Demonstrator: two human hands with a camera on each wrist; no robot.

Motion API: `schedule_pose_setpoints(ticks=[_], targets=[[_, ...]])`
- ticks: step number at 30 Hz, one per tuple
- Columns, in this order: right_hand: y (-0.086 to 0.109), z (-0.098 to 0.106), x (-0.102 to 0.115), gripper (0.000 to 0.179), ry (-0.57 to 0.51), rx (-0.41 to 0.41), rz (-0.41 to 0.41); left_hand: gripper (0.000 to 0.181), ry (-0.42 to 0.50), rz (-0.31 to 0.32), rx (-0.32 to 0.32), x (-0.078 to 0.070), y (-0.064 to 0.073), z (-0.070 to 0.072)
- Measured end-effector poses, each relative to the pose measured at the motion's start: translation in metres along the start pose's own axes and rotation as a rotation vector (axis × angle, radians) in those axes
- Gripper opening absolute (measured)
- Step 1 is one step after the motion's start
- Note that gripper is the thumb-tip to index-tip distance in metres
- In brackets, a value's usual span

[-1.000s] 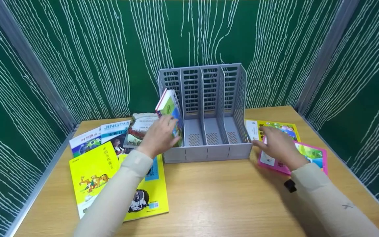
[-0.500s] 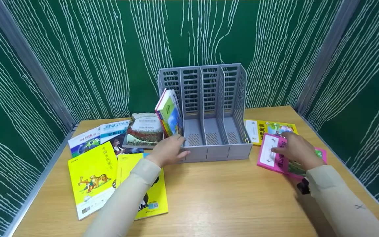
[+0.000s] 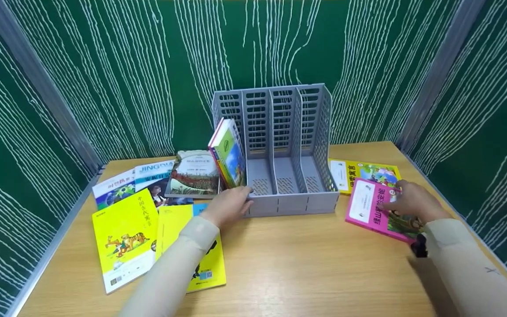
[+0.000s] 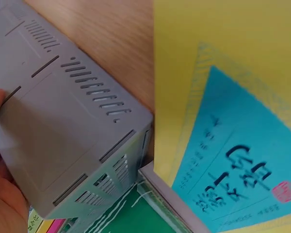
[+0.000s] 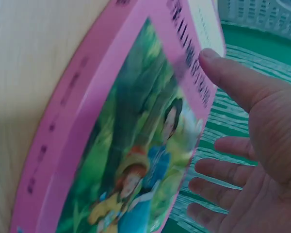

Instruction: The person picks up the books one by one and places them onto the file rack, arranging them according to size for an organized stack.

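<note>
My left hand (image 3: 229, 204) grips the front lip of a grey four-slot magazine file (image 3: 293, 205), below its leftmost slot. In the left wrist view the thumb lies on the file's front wall (image 4: 53, 126). Several books (image 3: 228, 152) lean in that leftmost slot. My right hand (image 3: 418, 200) is over a pink children's book (image 3: 370, 209) lying at the right of the table. The right wrist view has the thumb over the pink cover (image 5: 102, 87) and the other fingers (image 5: 223, 170) stretched out along its far edge.
A yellow book (image 3: 376, 171) lies behind the pink one. On the left are two yellow books (image 3: 123, 229) (image 3: 174, 224), a landscape-cover book (image 3: 195, 174) and magazines (image 3: 152, 169). Green walls with white streaks (image 3: 280, 39) close in the wooden table (image 3: 288, 264).
The left hand has left the books in the leftmost slot and moved down to the file's front lip. The right hand has moved right, from beside the file to over the pink book's far side.
</note>
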State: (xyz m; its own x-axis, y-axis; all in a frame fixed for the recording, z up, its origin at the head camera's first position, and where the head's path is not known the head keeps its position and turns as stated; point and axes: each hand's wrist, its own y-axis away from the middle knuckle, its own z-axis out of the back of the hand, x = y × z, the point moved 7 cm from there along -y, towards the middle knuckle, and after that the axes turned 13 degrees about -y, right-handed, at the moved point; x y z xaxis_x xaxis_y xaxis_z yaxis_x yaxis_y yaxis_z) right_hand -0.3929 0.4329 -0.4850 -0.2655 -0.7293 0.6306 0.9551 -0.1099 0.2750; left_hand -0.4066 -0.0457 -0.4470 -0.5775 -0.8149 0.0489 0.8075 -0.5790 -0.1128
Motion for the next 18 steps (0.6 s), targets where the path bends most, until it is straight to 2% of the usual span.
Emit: schedule_pose_setpoints(ticks=[6,14,18], targets=[[-0.001,0.004,-0.012,0.136,-0.046,0.047,-0.017,0.019,0.000,-0.013,0.012,-0.003,-0.001,-0.002],[0.001,0.008,-0.019,0.134,0.015,0.052,0.027,0.016,-0.039,-0.038,-0.022,-0.008,-0.002,-0.001],[0.000,0.010,-0.023,0.136,0.027,0.057,0.024,0.017,-0.055,-0.043,-0.033,-0.010,-0.005,-0.001]])
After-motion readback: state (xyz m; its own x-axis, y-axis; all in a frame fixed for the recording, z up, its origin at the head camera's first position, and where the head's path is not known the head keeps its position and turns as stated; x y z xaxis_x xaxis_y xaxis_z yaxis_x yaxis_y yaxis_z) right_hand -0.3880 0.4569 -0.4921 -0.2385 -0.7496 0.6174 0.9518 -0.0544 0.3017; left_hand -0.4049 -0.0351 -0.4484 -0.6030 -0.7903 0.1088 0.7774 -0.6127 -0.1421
